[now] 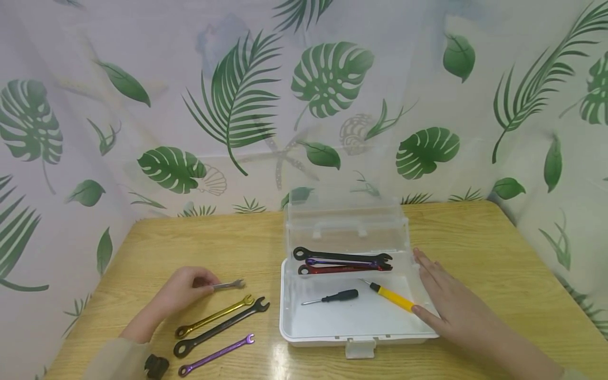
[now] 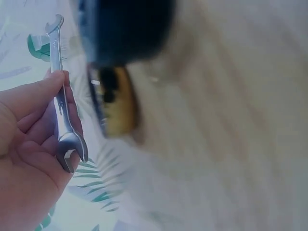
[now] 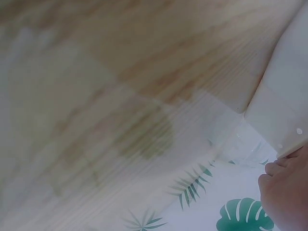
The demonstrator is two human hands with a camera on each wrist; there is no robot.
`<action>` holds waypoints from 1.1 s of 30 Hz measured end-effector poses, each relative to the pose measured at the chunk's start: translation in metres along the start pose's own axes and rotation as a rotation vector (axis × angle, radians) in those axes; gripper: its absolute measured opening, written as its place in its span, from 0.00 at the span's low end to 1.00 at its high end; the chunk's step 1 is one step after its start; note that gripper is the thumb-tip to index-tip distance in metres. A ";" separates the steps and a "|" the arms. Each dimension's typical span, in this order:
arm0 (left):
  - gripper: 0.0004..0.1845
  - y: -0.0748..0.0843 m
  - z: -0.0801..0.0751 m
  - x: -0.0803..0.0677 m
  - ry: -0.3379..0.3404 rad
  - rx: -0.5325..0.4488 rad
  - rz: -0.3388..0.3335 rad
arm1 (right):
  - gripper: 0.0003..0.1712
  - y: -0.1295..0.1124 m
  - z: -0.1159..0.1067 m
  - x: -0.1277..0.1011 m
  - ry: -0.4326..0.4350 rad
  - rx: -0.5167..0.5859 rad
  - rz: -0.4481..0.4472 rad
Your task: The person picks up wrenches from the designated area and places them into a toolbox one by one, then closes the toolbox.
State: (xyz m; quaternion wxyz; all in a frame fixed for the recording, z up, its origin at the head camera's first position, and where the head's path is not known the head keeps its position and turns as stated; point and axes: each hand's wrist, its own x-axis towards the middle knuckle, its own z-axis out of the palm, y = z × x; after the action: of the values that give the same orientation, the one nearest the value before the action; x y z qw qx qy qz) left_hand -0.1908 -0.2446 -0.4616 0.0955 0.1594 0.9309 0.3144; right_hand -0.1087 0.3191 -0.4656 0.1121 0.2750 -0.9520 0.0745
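Pinched silver wrench (image 2: pixel 62 103): wrist view shows both ends.

Head view is bright and evenly lit, soft shadows only, with glare on the table (image 1: pixel 304 364) at its near edge by the box (image 1: pixel 332 327). Left wrist view is sharp on the spanner (image 2: pixel 61 96), everything behind smeared. Right wrist view is hazy and washed out throughout.

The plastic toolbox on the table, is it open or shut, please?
Open: the toolbox has its clear lid standing upright behind, and wrenches show inside.
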 end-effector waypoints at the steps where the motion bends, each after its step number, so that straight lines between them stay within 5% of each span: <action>1: 0.04 0.002 0.000 0.001 0.004 0.000 -0.005 | 0.51 0.000 0.000 0.000 -0.001 0.000 0.000; 6: 0.05 0.012 -0.006 0.007 0.035 0.007 -0.017 | 0.51 -0.002 -0.001 -0.001 -0.018 0.003 0.012; 18: 0.05 0.051 -0.023 0.030 0.065 -0.002 0.081 | 0.52 -0.003 -0.001 0.000 -0.031 0.020 0.043; 33: 0.06 0.096 -0.009 0.040 0.103 -0.063 0.124 | 0.52 0.000 0.001 -0.001 0.000 0.017 0.000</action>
State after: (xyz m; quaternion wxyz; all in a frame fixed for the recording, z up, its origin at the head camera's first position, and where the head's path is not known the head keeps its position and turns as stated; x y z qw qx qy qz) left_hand -0.2078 -0.1631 -0.3987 0.0331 0.1973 0.9125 0.3568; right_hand -0.1078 0.3200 -0.4666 0.1099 0.2760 -0.9513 0.0828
